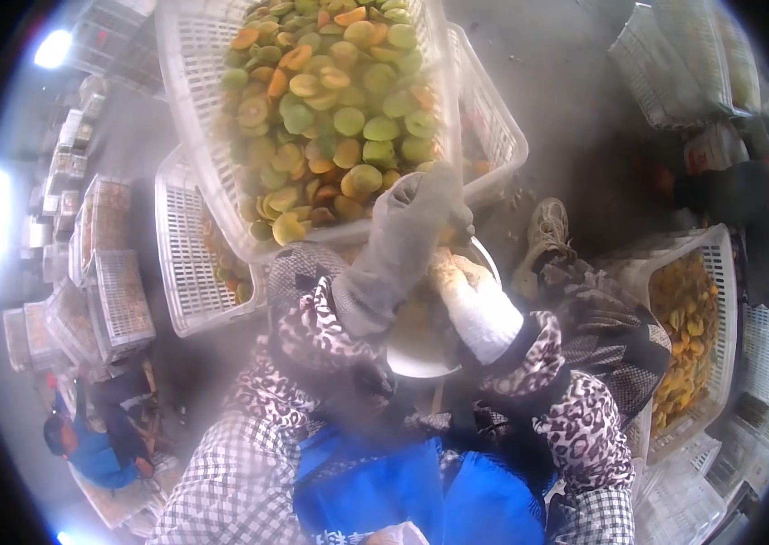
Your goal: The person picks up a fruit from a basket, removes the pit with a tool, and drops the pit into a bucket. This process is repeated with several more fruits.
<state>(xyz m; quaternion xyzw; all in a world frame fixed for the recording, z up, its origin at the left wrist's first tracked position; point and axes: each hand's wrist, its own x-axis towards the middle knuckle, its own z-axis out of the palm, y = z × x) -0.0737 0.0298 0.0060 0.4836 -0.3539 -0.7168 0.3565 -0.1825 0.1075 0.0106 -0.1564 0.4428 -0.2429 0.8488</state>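
My left hand (416,218), in a grey glove, is at the near edge of a white basket (248,227) full of halved green and orange fruit (348,118). Its fingers are bent together over something I cannot make out. Just right of it and lower, my right hand (471,295), in a white covering with stained fingertips, has its fingers closed close to the left hand. Anything between the hands is hidden. Beneath them, between my knees, is a white bowl (416,354), partly covered by the hands.
A crate of orange fruit pieces (689,336) stands at the right. Another basket (189,263) sits lower left. Stacked crates (117,300) line the left. A person in blue (103,445) is at lower left; a dark-clothed person (748,213) is at right.
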